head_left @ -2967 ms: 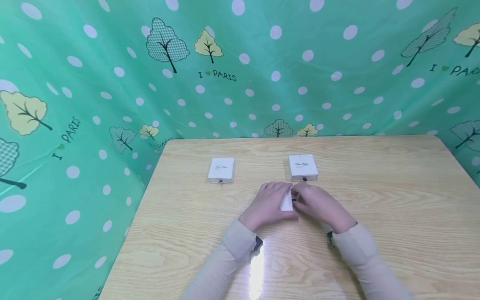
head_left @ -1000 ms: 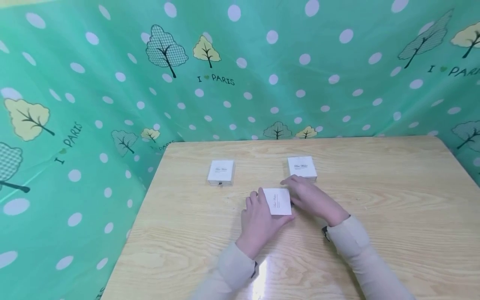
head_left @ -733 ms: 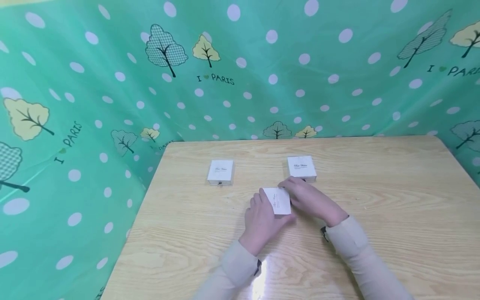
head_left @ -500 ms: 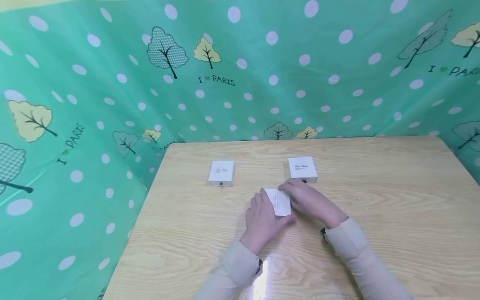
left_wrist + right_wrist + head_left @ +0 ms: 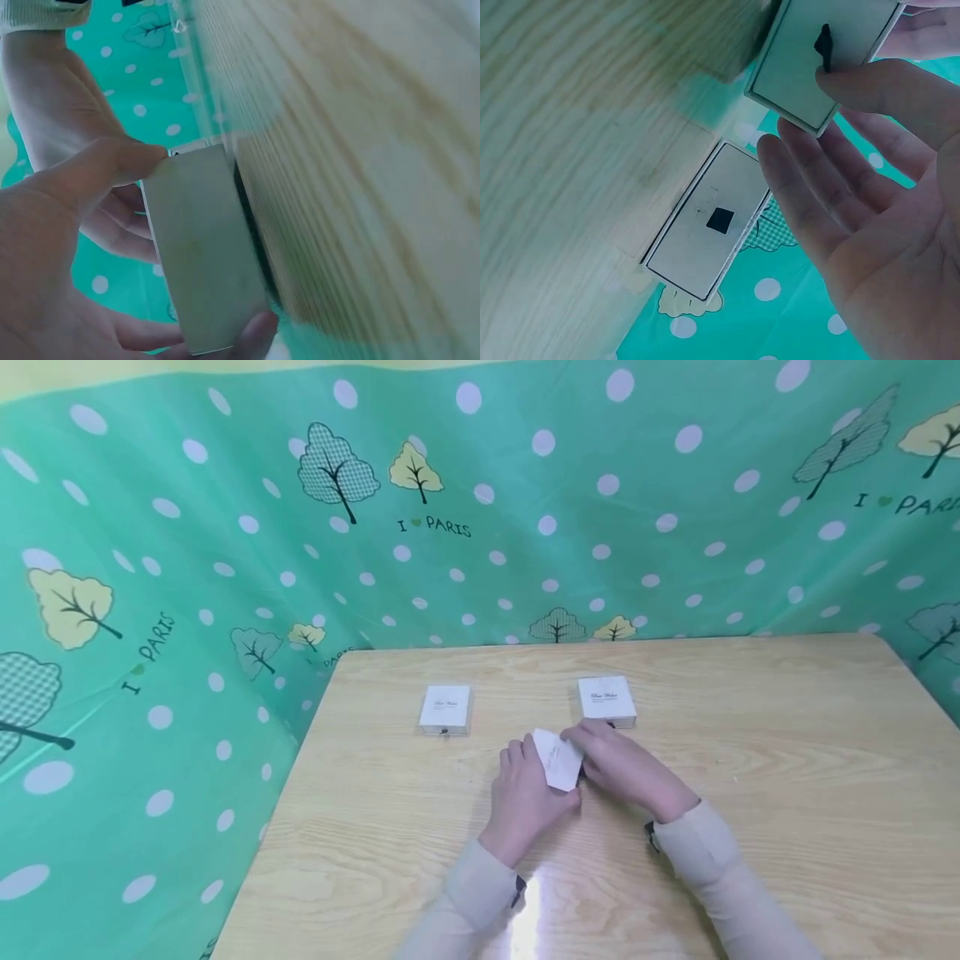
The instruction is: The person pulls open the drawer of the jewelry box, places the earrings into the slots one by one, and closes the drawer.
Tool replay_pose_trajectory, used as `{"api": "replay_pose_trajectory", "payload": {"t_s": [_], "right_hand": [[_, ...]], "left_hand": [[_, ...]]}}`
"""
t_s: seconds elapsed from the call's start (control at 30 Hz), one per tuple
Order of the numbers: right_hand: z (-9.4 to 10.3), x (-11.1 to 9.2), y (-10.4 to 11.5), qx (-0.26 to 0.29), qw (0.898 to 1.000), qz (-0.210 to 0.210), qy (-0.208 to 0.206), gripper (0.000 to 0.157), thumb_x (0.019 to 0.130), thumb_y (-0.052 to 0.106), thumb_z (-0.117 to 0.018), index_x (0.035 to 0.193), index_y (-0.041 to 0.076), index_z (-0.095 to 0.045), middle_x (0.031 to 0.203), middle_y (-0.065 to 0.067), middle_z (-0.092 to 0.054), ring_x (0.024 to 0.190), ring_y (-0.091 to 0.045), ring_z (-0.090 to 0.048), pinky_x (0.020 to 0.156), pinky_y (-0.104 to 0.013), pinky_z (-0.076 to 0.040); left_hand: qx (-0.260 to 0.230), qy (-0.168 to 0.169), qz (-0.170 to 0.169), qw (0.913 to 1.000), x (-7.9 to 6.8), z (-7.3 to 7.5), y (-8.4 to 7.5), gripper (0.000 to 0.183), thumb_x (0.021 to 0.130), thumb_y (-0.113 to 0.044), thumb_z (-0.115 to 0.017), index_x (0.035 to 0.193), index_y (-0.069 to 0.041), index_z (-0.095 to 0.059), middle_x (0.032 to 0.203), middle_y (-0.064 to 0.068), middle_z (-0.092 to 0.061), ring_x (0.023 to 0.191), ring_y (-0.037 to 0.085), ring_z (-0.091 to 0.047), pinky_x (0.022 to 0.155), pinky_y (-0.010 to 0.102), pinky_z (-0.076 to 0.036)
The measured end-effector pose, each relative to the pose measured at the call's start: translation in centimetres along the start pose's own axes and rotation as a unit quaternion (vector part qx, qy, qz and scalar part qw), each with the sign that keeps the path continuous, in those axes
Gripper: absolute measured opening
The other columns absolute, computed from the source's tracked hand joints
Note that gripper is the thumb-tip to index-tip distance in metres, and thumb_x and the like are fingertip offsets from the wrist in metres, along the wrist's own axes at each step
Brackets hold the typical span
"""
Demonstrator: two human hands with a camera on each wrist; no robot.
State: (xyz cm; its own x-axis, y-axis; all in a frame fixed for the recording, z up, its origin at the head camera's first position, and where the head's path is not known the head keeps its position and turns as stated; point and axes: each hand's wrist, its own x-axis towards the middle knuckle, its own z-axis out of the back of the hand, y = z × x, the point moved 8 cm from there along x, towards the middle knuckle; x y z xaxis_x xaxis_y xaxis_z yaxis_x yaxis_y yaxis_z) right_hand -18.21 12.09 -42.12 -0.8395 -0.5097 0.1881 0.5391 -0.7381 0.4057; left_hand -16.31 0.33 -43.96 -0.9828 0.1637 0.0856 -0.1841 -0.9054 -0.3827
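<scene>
I've got the left hand [image 5: 525, 802] gripping a white box [image 5: 557, 763] at opposite ends — nearer the person than two other white boxes [image 5: 446, 708] on the table [image 5: 337, 860]. Right hand's [image 5: 630, 770] thumb touches its black tab [image 5: 824, 46] — pinching or not, I can't quite tell.

Smooth matt paperboard boxes [image 5: 558, 764], glossy wood-grain tabletop [image 5: 780, 768], slightly creased cloth backdrop [image 5: 510, 464].

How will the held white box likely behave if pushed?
The box probably feels stiff: its edges look straight while gripped. Flat faces suggest sliding rather than rolling. The framed end panel, with its black tab, might slide out.
</scene>
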Motion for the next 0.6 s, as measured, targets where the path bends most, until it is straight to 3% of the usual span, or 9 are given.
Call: {"api": "replay_pose_trajectory", "payload": {"t_s": [0.17, 0.33, 0.6], "right_hand": [[0.6, 0.2, 0.0, 0.017, 1.0, 0.002, -0.014, 0.029, 0.089, 0.0, -0.068, 0.118, 0.0, -0.066, 0.108, -0.011, -0.066, 0.102, -0.024, -0.063, 0.09, -0.039, -0.056], [1.1, 0.6, 0.0, 0.028, 0.999, -0.003, -0.026, 0.033, 0.087, 0.001, -0.071, 0.12, 0.0, -0.064, 0.109, -0.011, -0.064, 0.102, -0.023, -0.062, 0.089, -0.037, -0.056], [1.4, 0.6, -0.2, 0.043, 0.998, -0.012, -0.041, 0.037, 0.085, -0.001, -0.073, 0.121, -0.001, -0.062, 0.113, -0.013, -0.061, 0.099, -0.024, -0.064, 0.088, -0.037, -0.057]], "left_hand": [[-0.027, -0.002, -0.022, 0.9994, 0.8, 0.4, 0.2, 0.099, 0.071, -0.044, -0.083, 0.143, 0.006, -0.038, 0.119, 0.014, -0.053, 0.103, 0.024, -0.051, 0.071, 0.029, -0.055], [-0.078, 0.014, -0.043, 0.9959, 1.7, 0.7, 0.7, 0.096, 0.071, -0.032, -0.085, 0.147, 0.0, -0.036, 0.13, 0.012, -0.05, 0.112, 0.022, -0.048, 0.086, 0.034, -0.056], [-0.129, 0.062, -0.081, 0.9863, 3.3, 0.8, 1.6, 0.097, 0.071, -0.023, -0.085, 0.151, -0.005, -0.034, 0.143, 0.008, -0.046, 0.124, 0.021, -0.047, 0.107, 0.036, -0.045]]}}
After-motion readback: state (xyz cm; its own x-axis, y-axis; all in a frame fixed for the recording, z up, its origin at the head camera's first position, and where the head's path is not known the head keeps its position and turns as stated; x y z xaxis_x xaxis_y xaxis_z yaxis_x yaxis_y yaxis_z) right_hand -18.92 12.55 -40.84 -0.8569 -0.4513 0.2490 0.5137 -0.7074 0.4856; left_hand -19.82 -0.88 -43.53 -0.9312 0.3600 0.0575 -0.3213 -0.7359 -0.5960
